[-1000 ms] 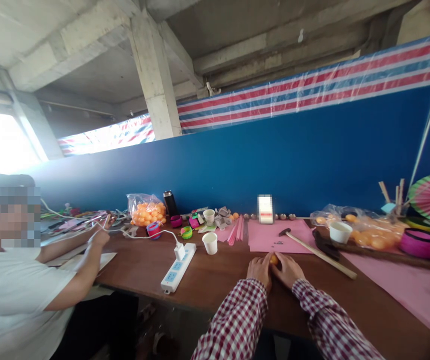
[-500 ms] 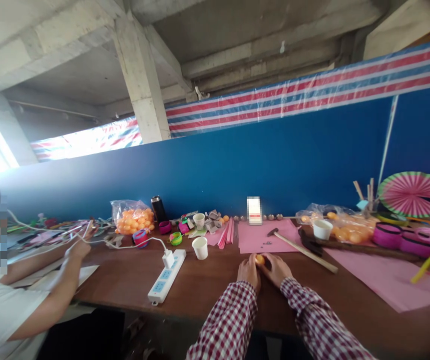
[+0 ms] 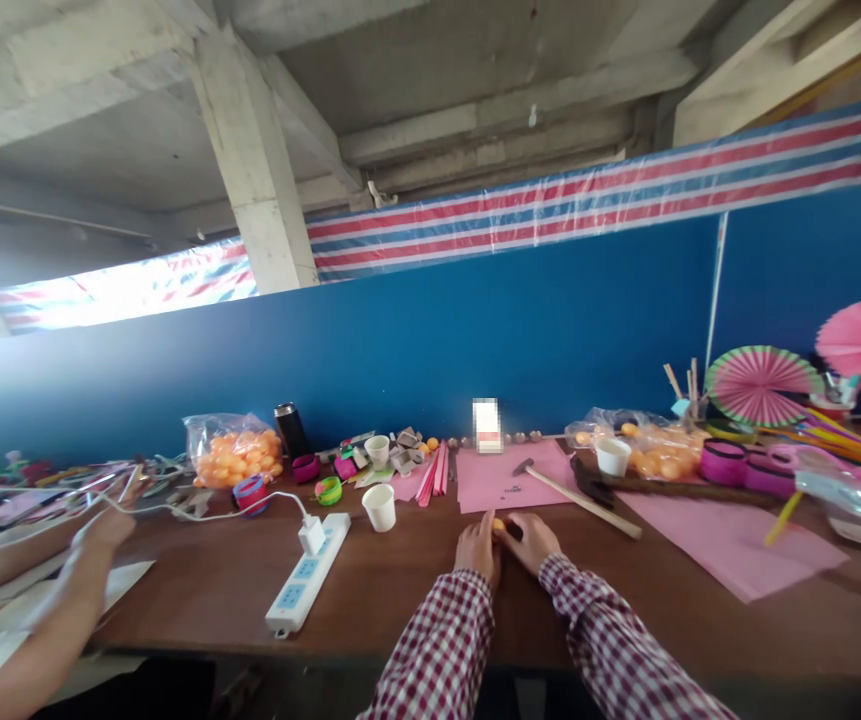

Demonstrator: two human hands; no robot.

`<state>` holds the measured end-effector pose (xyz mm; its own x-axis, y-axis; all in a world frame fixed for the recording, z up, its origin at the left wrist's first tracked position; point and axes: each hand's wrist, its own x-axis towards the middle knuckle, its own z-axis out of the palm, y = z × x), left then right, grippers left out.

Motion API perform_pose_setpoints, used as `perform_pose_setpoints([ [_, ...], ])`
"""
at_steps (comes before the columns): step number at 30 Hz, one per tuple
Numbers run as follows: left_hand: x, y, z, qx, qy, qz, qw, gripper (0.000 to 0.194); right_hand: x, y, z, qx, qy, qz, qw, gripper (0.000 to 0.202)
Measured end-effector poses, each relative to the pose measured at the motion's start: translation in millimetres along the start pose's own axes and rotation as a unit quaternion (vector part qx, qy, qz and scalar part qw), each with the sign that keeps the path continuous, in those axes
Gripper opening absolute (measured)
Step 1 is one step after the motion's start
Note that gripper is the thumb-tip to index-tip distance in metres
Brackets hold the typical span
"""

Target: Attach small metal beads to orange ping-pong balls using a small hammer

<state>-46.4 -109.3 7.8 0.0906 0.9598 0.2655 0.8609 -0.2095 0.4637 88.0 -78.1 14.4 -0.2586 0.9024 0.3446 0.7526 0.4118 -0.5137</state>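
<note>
Between my left hand (image 3: 478,550) and my right hand (image 3: 531,542) is a small orange ball (image 3: 498,525), low over the brown table near its front edge. The fingers of both hands close on it from either side and hide much of it. Just beyond my hands lies a pink sheet (image 3: 486,488) with small dark bits on it. A hammer (image 3: 580,498) rests across the sheet's right edge, its wooden handle pointing toward the front right. Left of my hands stands a white paper cup (image 3: 380,508).
At the left are a power strip (image 3: 308,575) with a plugged white cable and another person's arms (image 3: 77,570). A bag of orange balls (image 3: 235,450) and a black flask (image 3: 291,430) stand behind. More pink paper (image 3: 737,540) and a second cup (image 3: 613,458) are at the right.
The view has turned to the right, so things appear further left. The ball is more covered by my fingers than before.
</note>
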Motion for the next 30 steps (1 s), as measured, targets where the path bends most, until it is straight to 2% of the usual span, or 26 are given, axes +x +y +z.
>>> perform_pose_setpoints([
  [12, 1, 2, 2.5, 0.000, 0.001, -0.033, 0.999, 0.046, 0, 1, 1, 0.005, 0.006, -0.012, 1.000, 0.036],
  [22, -3, 10, -9.3, -0.002, -0.013, -0.039, 0.999, 0.041, 1, 3, 3, 0.004, 0.003, -0.020, 1.000, 0.036],
  [30, -3, 10, -11.7, -0.007, -0.020, -0.030, 0.999, 0.056, 2, 4, 4, 0.002, 0.000, -0.022, 1.000, 0.035],
])
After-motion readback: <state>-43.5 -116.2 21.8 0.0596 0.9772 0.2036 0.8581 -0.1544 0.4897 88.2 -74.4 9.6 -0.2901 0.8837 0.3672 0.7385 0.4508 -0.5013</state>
